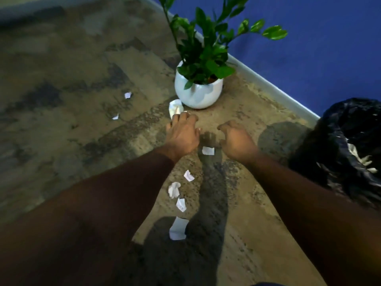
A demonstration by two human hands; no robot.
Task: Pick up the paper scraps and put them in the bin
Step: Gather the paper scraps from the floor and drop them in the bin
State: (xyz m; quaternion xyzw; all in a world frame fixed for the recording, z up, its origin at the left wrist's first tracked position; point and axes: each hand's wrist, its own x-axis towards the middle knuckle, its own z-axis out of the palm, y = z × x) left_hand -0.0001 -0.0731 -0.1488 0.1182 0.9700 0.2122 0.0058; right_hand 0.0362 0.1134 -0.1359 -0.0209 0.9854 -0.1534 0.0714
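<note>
Currently catalogued, by position on the patterned floor [61,83]:

Left hand [182,134]: reaching to the crumpled wad [175,107] just beside the white plant pot [198,93]; fingertips touching or pinching its near edge, grip not clearly visible, so closure impossible to judge.

Right hand [237,141]: hovering, fingers loosely curled, holding nothing; well apart from the left, with a small flat scrap [207,150] on the floor between the two wrists.

Scraps remaining, near group, in a loose line toward the viewer: folded bit [188,175], crushed ball [173,189], printed slip [181,204], larger flat sheet piece [178,228].

Scraps remaining, far group, well apart to the left: torn piece [127,95], tiny sliver [115,117].

Bin [350,145]: black liner, at right edge near the blue wall [319,48]; pale scraps [365,162] already visible inside.

Handling notes, as judgement: very light, limp, not fragile; likely to flutter or slip free if carried loosely. Crumpled pieces probably easiest, taken by a pinch across the bulk. Flat pieces likely harder against the floor; best lifted at a raised corner or torn edge, or nudged until an edge stands up. Several probably gatherable in one palm before a trip to the bin. Care advised near the pot and leaves [208,48].
</note>
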